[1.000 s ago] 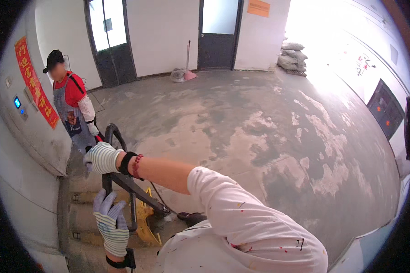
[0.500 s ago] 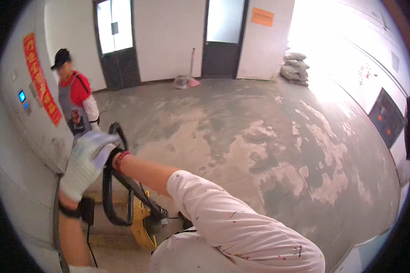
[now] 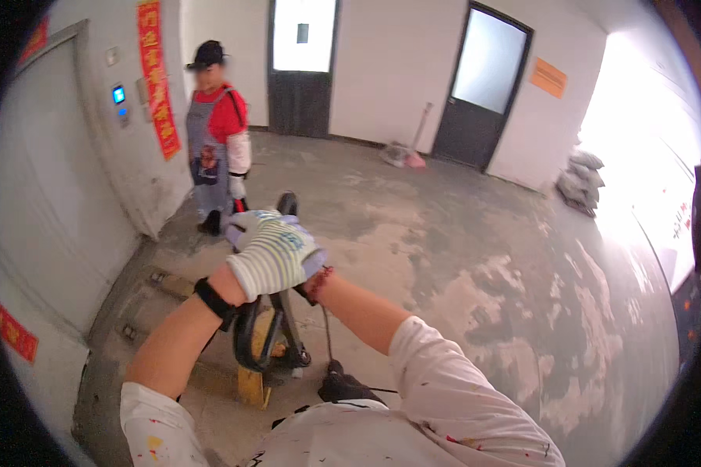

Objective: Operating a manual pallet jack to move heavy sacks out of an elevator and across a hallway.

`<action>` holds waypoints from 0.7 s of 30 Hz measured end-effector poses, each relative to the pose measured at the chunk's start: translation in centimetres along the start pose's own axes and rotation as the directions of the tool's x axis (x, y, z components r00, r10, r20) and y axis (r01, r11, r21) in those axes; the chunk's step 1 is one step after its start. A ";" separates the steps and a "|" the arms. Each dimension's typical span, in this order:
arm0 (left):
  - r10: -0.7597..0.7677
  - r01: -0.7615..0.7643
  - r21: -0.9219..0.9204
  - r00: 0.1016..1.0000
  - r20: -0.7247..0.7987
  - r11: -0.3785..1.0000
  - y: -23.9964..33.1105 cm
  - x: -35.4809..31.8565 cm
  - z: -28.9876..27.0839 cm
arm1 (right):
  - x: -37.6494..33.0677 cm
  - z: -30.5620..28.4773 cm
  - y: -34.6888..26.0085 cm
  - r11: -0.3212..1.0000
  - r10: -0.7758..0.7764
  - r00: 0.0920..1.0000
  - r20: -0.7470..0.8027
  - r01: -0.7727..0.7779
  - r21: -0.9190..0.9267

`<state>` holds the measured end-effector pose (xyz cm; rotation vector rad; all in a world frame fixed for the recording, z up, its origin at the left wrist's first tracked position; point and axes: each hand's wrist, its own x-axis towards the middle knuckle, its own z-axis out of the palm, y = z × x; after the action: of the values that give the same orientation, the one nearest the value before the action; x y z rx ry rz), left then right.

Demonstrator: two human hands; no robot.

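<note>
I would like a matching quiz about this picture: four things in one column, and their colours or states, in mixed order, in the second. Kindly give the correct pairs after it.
Things:
1. left hand
2. looped handle
3. sacks
4. rectangular sign

Descriptions:
A. stacked in a pile
B. orange, on the wall
C. gloved in stripes
D. black

Pairs: 1-C, 2-D, 3-A, 4-B
</note>
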<state>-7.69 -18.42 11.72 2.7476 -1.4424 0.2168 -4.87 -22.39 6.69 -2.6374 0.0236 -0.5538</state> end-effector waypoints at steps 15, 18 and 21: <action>0.032 -0.037 -0.405 0.999 -0.019 0.913 -1.6 18.1 -3.7 | 5.2 13.2 9.7 0.576 -0.654 0.625 0.426 0.048 0.816; 0.153 -0.157 -0.894 0.983 -0.100 0.419 -2.3 21.5 -1.6 | 4.3 15.2 10.6 0.265 -0.686 0.686 0.243 -0.075 0.961; 0.019 -0.193 -0.974 0.980 -0.197 -0.120 -3.8 22.7 3.5 | 3.1 12.3 10.2 0.028 -0.674 0.728 0.124 -0.142 0.990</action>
<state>8.56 -35.10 11.49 1.1870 -0.9581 -0.5506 3.47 -26.78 -6.58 -1.1721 -0.8590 0.2438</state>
